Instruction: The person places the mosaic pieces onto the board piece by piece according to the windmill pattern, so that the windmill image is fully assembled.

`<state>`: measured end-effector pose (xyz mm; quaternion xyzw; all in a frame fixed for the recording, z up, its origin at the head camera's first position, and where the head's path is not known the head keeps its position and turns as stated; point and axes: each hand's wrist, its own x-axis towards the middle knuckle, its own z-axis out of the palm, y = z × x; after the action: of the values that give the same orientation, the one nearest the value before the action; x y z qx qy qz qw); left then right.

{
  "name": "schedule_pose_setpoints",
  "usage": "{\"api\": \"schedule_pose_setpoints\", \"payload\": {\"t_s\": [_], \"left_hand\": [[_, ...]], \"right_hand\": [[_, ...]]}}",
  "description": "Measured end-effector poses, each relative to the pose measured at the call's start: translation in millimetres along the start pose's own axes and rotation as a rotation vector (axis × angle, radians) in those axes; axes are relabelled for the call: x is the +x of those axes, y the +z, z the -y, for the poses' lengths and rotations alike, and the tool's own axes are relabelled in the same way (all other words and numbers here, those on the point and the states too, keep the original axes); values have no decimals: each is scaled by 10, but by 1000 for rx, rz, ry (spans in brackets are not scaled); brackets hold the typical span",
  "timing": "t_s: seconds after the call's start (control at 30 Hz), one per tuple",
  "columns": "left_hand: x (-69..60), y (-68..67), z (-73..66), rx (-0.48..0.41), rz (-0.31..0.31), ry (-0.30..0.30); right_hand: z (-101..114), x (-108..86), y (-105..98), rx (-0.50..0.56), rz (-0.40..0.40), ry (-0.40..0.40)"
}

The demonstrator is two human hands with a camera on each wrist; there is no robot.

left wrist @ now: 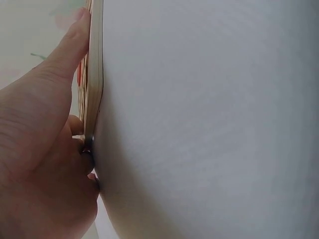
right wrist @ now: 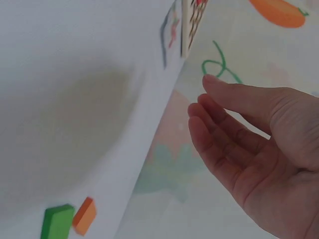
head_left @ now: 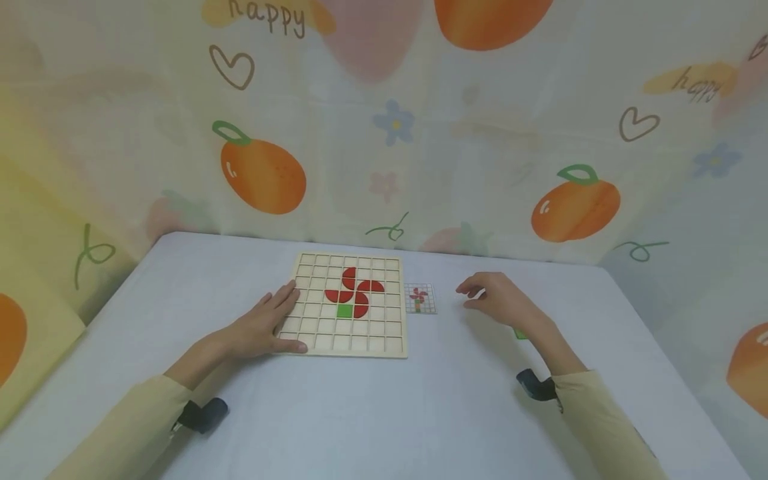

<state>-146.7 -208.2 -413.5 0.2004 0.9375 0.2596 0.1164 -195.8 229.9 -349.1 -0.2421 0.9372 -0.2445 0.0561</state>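
A square wooden grid board (head_left: 372, 344) lies on the table. Several red rounded pieces (head_left: 340, 296) form a pinwheel in its cells, with a green square (head_left: 345, 311) below them. At the board's left side, my left hand (head_left: 255, 328) rests with fingers on the edge and the thumb along the near corner; the thumb (left wrist: 67, 50) lies over the rim. My right hand (head_left: 497, 297) hovers right of a small pattern card (head_left: 421, 299), which shows a similar pinwheel. Its fingers are loosely bent, and nothing shows between thumb and fingertips (right wrist: 198, 129).
A green block (right wrist: 57, 221) and an orange block (right wrist: 84, 216) lie on the table by the right forearm, which mostly hides them in the head view. White cloth covers the table (head_left: 384, 420). A fruit-printed curtain (head_left: 354, 167) hangs behind its far edge.
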Motion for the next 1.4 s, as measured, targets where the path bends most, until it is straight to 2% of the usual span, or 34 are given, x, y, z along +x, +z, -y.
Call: {"api": "schedule_pose_setpoints", "payload": {"t_s": [0.23, 0.47, 0.67, 0.87, 1.0, 1.27, 1.4], "left_hand": [[6, 2, -3, 3, 4, -8], [-2, -3, 4, 12, 2, -7], [-4, -5, 9, 9, 3, -5], [-4, 3, 25, 3, 2, 0], [8, 14, 42, 6, 2, 0], [-3, 3, 27, 2, -1, 2], [-5, -2, 15, -8, -5, 5]], "right_hand": [[-209, -148, -29, -11, 19, 23], [-413, -262, -74, -9, -15, 64], [-612, -330, -85, -11, -64, 168], [-707, -435, -71, -44, -52, 297], [-748, -493, -52, -45, -54, 344], [-776, -500, -27, -20, -118, 328], [-768, -492, -39, -1, -161, 269]]}}
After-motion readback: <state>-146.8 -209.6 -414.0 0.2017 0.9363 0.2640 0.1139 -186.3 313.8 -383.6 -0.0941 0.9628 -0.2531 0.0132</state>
